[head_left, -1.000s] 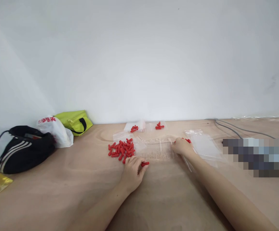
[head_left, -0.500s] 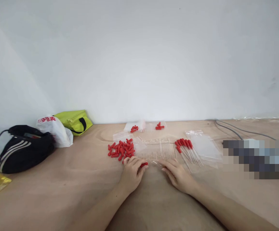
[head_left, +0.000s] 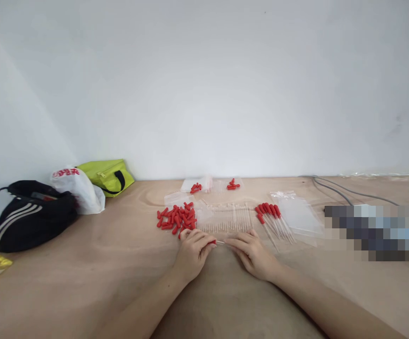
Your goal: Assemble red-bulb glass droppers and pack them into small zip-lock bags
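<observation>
My left hand (head_left: 192, 252) is closed on a red rubber dropper bulb (head_left: 212, 242), pinched between thumb and fingers. In my right hand (head_left: 253, 254) is a thin glass dropper tube (head_left: 220, 242), its end meeting the bulb's mouth; how far it goes in I cannot tell. A pile of loose red bulbs (head_left: 176, 217) lies just beyond my left hand. Beyond both hands, a row of clear glass tubes (head_left: 225, 219) rests on plastic. To the right of my right hand lie several droppers (head_left: 274, 219) with red bulbs on their ends.
Clear plastic bags (head_left: 298, 216) lie at the right, near a pixelated patch and a grey cable (head_left: 331, 184). At the back are small groups of red bulbs (head_left: 233, 184). A black bag (head_left: 28, 216), a white plastic bag (head_left: 77, 190) and a lime-green bag (head_left: 108, 176) stand left.
My right hand has moved left, bringing the glass tube's end up to the red bulb. My left hand keeps its pinch on the bulb.
</observation>
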The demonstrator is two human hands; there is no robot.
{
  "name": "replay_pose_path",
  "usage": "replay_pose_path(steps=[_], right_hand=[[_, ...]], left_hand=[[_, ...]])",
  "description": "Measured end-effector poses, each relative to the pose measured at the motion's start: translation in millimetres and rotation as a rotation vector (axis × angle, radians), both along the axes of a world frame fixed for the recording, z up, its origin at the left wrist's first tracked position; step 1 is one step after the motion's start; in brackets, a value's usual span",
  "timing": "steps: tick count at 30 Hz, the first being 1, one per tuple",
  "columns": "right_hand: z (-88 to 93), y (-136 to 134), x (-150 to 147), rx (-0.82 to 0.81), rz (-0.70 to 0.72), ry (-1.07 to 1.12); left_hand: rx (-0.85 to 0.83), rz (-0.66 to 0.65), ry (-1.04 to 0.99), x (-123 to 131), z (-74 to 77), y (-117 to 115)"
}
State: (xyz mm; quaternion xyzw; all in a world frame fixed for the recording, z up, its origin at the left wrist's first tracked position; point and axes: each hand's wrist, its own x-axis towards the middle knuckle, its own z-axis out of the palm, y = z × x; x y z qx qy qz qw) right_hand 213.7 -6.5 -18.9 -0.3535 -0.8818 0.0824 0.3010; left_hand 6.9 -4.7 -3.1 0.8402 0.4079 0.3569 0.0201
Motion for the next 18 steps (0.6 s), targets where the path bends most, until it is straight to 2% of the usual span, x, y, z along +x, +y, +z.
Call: replay_pose_path(steps=[6,14,18], right_hand=[[-1.9,6.2,3.2,0.002,-0.028,-0.039],[3.6,4.6,1.9,0.093,-0.079,-0.094],[3.5,4.4,1.3,0.085,-0.080,-0.107]], left_hand=[[0.031,-0.070,0.030,0.7,0.5,-1.5],[0.002,-0.057,0.117,1.1,0.0,-3.4],[0.006,-0.060,0.130,0.8,-0.9,-3.3]])
